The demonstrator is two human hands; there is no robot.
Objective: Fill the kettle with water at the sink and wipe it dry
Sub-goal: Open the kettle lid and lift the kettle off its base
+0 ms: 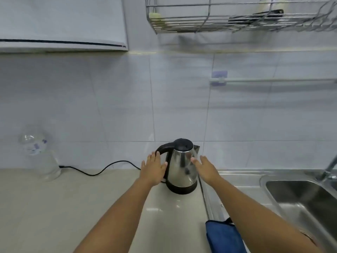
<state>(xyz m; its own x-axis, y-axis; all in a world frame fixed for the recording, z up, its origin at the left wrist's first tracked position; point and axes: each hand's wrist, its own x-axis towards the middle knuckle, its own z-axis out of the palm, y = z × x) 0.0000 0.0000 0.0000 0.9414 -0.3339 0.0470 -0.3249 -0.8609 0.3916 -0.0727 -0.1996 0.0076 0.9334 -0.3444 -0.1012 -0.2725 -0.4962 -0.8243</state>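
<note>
Kettle [182,167] on beige counter [54,207] beside steel sink [299,196]; both hands' grip spread.

sink [299,194] cropped right, blue cloth [224,238] cropped below

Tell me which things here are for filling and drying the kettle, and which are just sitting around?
For the job: kettle, sink, tap, blue cloth, left hand, right hand.

Just sitting around: clear glass jar, wire rack, wall rail.
</note>
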